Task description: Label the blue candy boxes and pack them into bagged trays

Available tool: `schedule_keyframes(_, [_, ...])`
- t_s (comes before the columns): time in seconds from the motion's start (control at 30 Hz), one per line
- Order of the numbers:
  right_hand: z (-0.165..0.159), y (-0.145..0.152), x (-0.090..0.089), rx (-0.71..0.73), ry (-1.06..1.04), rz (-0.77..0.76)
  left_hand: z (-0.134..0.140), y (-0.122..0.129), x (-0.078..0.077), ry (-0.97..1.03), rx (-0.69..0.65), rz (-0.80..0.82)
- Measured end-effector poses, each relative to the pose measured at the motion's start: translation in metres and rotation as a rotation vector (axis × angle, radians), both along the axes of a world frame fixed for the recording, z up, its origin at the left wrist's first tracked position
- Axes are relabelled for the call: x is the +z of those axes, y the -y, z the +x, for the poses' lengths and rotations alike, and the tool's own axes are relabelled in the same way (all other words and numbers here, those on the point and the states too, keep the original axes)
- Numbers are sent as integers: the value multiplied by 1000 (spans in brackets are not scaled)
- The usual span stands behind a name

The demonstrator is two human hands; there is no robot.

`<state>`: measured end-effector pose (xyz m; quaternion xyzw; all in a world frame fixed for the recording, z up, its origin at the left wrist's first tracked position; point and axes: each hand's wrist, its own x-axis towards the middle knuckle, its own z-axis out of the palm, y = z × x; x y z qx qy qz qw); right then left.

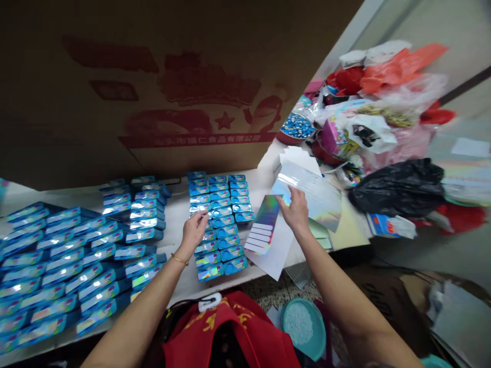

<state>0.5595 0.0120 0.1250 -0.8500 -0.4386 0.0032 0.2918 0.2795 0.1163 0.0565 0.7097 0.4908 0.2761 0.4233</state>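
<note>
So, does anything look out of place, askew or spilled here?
The white sheet under the shiny strip sits askew, one corner poking past the edge of the table. The bags at the right are heaped untidily. Nothing looks clearly spilled or damaged.

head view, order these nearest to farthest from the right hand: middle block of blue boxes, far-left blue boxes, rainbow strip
1. Rainbow strip: just left of the right hand.
2. Middle block of blue boxes: farther left, past the strip.
3. Far-left blue boxes: out to the picture's left edge.
</note>
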Motion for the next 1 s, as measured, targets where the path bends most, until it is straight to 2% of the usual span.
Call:
schedule_keyframes(0.07, [3, 30, -16, -162, -319, 37, 25, 18, 4, 68, -116, -158])
schedule_keyframes(0.13, [-10, 45, -33, -200, -719, 143, 53, 39, 5, 140, -246, -319])
schedule_keyframes(0.2, [-28, 52, -42, -213, -1021, 335, 79, 57, 6, 197, -306, -460])
schedule_keyframes(0.3, [-47, 62, -35, -210, -1168, 557, 105, 77, 10, 313, -371, -572])
schedule_keyframes(0.37, [-52, 71, -22, -183, -1078, 553, 112, 84, 17, 395, -383, -598])
schedule_keyframes(0.4, [-52, 74, -15, -176, -954, 517, 113, 86, 21, 427, -356, -613])
schedule_keyframes(0.47, [-51, 78, 3, -132, -572, 407, 111, 86, 33, 469, -306, -663])
schedule_keyframes(0.5, [-51, 77, 12, -64, -355, 335, 108, 84, 41, 482, -318, -691])
schedule_keyframes(0.57, [-50, 70, 30, 191, 1, 157, 98, 77, 56, 468, -417, -701])
schedule_keyframes(0.67, [-54, 47, 44, 626, 243, -60, 79, 57, 79, 358, -564, -596])
schedule_keyframes(0.73, [-60, 29, 40, 759, 289, -82, 64, 39, 88, 285, -638, -536])
schedule_keyframes(0.8, [-69, 11, 24, 817, 286, -33, 49, 23, 89, 249, -674, -543])
schedule_keyframes(0.87, [-82, -4, 2, 871, 248, 47, 33, 10, 83, 235, -635, -603])
schedule_keyframes(1.0, [-108, -29, -38, 981, 133, 119, 2, -2, 57, 242, -485, -730])
